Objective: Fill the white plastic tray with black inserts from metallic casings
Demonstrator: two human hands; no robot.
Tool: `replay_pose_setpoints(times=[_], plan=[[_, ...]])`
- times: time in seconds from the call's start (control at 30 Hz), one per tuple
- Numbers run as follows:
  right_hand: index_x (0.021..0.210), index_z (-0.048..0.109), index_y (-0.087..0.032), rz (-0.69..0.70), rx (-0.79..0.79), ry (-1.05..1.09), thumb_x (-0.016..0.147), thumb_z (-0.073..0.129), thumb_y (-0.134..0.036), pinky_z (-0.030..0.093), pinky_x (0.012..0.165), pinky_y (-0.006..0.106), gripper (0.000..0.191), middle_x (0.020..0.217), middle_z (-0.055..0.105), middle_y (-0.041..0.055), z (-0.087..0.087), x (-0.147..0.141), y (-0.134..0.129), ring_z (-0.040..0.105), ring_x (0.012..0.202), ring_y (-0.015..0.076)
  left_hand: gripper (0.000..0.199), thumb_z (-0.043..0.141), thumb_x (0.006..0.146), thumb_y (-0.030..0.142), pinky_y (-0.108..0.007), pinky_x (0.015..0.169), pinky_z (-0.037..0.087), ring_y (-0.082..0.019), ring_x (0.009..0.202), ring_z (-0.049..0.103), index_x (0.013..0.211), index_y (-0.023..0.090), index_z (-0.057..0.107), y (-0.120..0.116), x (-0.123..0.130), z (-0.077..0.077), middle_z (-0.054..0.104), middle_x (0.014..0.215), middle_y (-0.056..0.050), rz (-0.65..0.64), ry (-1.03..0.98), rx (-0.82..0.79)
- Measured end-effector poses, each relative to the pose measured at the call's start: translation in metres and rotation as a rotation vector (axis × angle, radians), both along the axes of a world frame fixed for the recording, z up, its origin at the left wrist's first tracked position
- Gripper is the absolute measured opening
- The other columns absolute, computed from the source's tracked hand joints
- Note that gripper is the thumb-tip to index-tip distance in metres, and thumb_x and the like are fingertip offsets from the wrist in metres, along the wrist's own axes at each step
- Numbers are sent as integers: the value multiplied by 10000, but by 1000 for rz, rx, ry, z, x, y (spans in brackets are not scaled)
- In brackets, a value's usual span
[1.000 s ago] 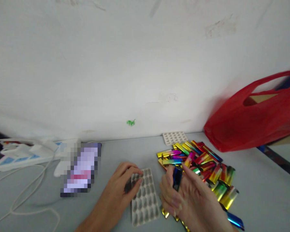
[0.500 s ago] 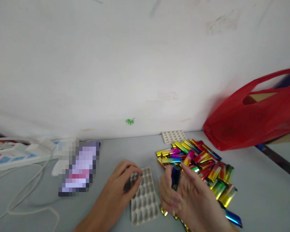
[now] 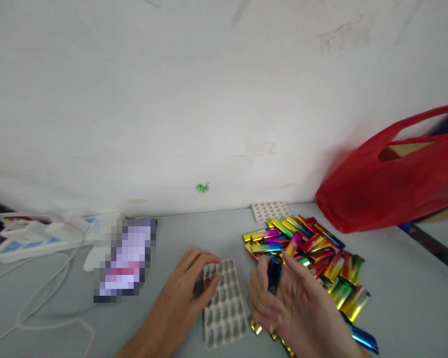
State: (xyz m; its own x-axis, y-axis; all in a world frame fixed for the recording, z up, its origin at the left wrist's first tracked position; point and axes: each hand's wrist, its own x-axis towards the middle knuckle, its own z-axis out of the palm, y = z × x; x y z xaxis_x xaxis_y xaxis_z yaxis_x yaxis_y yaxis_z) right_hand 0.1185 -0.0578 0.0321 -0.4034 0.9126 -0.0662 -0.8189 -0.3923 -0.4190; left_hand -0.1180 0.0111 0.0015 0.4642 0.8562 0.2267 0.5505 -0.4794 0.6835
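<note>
Blue case [image 3: 274,276], gripped by right fingers [image 3: 259,293], left fingers [image 3: 205,259] parted at pale tray [image 3: 226,328]

The lower end of the tube [image 3: 274,275] and part of the pile [image 3: 315,243] are hidden by the right hand [image 3: 291,307]. The tray [image 3: 226,307] is partly covered by the left hand [image 3: 187,279]. The phone [image 3: 127,258] is blurred and the bag [image 3: 390,189] cut off at right

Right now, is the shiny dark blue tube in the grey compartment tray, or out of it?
Out: the right hand holds the dark blue tube to the right of the tray.
</note>
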Motion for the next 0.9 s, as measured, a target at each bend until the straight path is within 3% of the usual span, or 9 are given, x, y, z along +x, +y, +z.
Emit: replay_pose_setpoints(times=[0.2, 0.4, 0.67, 0.9], plan=[[965, 754, -176, -21, 1, -4, 1082, 605, -632, 315, 687, 299, 493, 722, 430, -29, 1, 0, -1, 289, 647, 147, 122, 663, 1086, 278, -415, 969, 616, -282, 1095, 721, 1187, 293, 729, -1, 0, 2, 745, 1184, -64, -16, -5, 0], [980, 749, -176, -10, 29, 14, 1114, 539, -614, 314, 679, 296, 504, 722, 438, -26, -3, 0, -1, 298, 644, 148, 94, 646, 1076, 207, -368, 932, 582, -252, 1059, 697, 1030, 275, 692, -1, 1, 1, 712, 1120, -34, -25, -16, 19], [955, 747, -179, -4, -14, -14, 1075, 638, -617, 323, 687, 291, 466, 718, 438, -32, 9, 0, -1, 297, 653, 145, 98, 641, 1071, 193, -353, 913, 557, -245, 1050, 687, 1030, 273, 681, -1, 1, 0, 698, 1134, -30, -32, -26, -1], [986, 771, -176, 7, 53, 24, 1109, 553, -616, 334, 668, 279, 507, 714, 429, -29, -2, 0, 1, 303, 636, 142, 133, 628, 1071, 209, -330, 864, 551, -230, 972, 690, 949, 263, 617, -3, 2, 2, 706, 1096, -23, -2, -49, -42]])
